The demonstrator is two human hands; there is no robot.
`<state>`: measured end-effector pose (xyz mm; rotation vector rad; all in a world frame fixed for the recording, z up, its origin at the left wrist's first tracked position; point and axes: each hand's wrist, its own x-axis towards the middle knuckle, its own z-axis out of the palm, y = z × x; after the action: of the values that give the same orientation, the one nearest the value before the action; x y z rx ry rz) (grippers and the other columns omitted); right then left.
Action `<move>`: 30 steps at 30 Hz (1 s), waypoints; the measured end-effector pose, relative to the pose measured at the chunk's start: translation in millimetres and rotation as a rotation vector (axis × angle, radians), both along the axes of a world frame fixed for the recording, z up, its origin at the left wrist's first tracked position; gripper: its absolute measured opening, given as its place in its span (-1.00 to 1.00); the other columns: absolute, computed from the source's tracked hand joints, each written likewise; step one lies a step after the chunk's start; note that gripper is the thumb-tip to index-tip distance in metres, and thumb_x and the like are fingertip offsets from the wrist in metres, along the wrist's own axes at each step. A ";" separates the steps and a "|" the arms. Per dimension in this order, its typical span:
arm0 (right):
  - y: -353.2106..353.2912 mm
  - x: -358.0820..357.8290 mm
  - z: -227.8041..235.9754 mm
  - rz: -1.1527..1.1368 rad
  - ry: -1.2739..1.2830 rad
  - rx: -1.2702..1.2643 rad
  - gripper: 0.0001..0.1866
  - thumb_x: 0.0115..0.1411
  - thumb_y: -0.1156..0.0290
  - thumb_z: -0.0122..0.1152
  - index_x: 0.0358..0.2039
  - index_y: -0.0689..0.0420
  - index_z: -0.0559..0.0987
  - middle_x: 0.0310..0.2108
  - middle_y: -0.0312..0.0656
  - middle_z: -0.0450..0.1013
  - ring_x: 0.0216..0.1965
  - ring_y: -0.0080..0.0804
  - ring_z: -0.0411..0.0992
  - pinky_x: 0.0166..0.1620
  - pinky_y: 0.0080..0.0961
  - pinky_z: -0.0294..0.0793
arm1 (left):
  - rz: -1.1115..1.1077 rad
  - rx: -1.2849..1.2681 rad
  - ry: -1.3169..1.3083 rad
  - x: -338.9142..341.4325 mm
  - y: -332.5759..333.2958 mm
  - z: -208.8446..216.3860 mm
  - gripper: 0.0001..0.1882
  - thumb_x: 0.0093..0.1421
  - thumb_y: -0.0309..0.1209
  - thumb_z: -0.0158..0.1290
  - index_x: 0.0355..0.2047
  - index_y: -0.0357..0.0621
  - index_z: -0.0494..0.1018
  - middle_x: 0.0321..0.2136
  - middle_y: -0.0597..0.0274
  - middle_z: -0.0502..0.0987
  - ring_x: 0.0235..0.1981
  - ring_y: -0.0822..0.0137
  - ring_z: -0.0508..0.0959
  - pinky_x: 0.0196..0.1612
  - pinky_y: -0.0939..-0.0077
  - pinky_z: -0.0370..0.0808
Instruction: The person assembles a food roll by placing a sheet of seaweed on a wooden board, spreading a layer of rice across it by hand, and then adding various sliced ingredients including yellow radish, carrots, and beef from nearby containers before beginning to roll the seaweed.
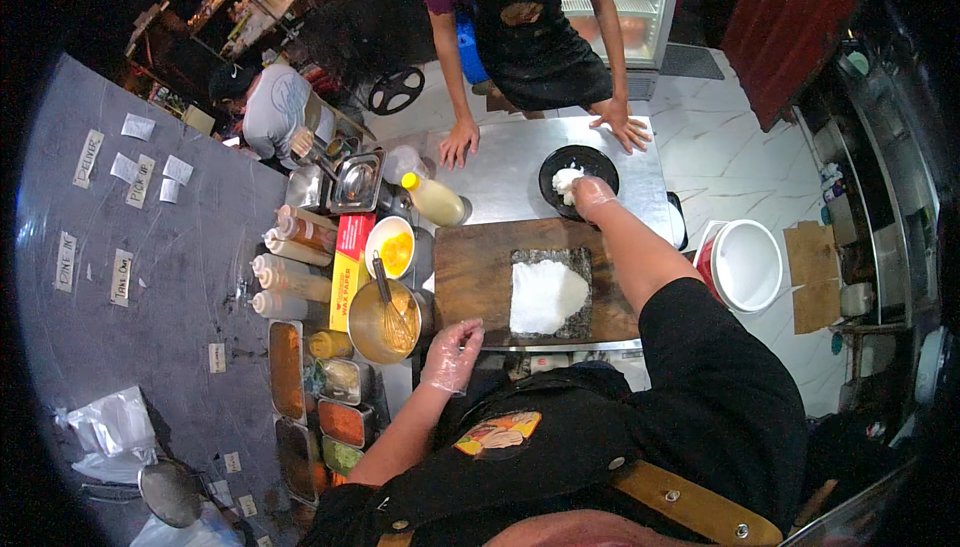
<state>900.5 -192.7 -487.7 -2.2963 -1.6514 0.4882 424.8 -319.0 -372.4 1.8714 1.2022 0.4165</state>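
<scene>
My right hand (pixel 594 197), in a clear plastic glove, reaches into a black bowl (pixel 609 166) beyond the cutting board. Its fingers close on a clump of white rice (pixel 566 181), partly hidden by the hand. On the wooden cutting board (pixel 470 267) lies a dark nori sheet (pixel 578 325). A flat layer of rice (pixel 545 297) covers most of it, leaving a dark border. My left hand (pixel 455 355), also gloved, hovers by the board's near left corner, beside the steel mixing bowl. Its fingers are loosely bent and apart, with nothing visible in them.
A whisk (pixel 398 322) rests in the steel bowl (pixel 365 332). Left stand a yellow-filled bowl (pixel 372 243), wax paper box (pixel 350 267), squeeze bottles (pixel 290 282) and food trays (pixel 287 372). A co-worker's hands (pixel 460 142) lean on the far table; a white bucket (pixel 750 265) stands right.
</scene>
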 end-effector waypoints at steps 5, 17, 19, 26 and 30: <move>-7.0 14.1 19.5 -0.051 0.065 0.085 -0.74 0.27 0.44 0.31 -0.04 0.08 0.77 -0.04 0.14 0.70 0.06 0.14 0.67 0.19 -0.08 0.64 | 0.014 -0.064 -0.006 -11.4 -3.6 6.9 -0.64 0.47 -0.27 0.24 0.13 -0.27 0.65 -0.06 -0.05 0.75 -0.06 0.13 0.76 0.10 0.28 0.65; -67.3 9.2 53.2 -0.537 1.435 0.312 -0.75 0.33 0.44 0.35 0.01 0.05 0.60 -0.38 -0.25 0.57 -0.40 -0.44 0.55 -0.34 -0.38 0.57 | 0.065 -0.136 0.004 -9.6 -3.3 30.5 -0.57 0.47 -0.19 0.28 0.16 -0.24 0.64 -0.10 0.17 0.73 -0.07 0.33 0.67 0.10 0.36 0.60; -99.2 -16.0 48.0 -0.566 1.590 0.281 -0.81 0.35 0.43 0.35 -0.05 0.06 0.60 -0.36 -0.25 0.57 -0.42 -0.44 0.54 -0.35 -0.38 0.58 | 0.042 -0.096 -0.018 -19.9 1.5 8.9 -0.59 0.48 -0.20 0.26 0.16 -0.24 0.64 -0.11 0.15 0.73 -0.07 0.30 0.67 0.10 0.33 0.60; -227.9 -30.4 24.0 -0.730 1.564 0.016 -0.67 0.35 0.09 0.51 -0.21 -0.02 0.54 -0.47 -0.34 0.44 -0.55 -0.52 0.31 -0.47 -0.47 0.30 | -0.087 -0.044 -0.003 8.9 25.7 -16.8 -0.61 0.53 -0.17 0.17 0.13 -0.23 0.65 -0.11 0.07 0.75 -0.05 0.27 0.70 0.11 0.30 0.61; -288.9 -41.0 31.9 -0.801 1.534 0.101 -0.68 0.39 0.09 0.49 -0.25 -0.05 0.52 -0.62 -0.48 0.20 -0.66 -0.57 0.05 -0.51 -0.41 0.06 | -0.160 -0.039 -0.055 51.2 40.0 -42.4 -0.67 0.51 -0.28 0.19 0.14 -0.21 0.66 -0.11 0.10 0.76 -0.06 0.35 0.71 0.10 0.38 0.61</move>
<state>859.5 -481.6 -455.7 -1.3970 -0.0147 1.3420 476.0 -278.9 -414.8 1.8944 1.0088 0.3513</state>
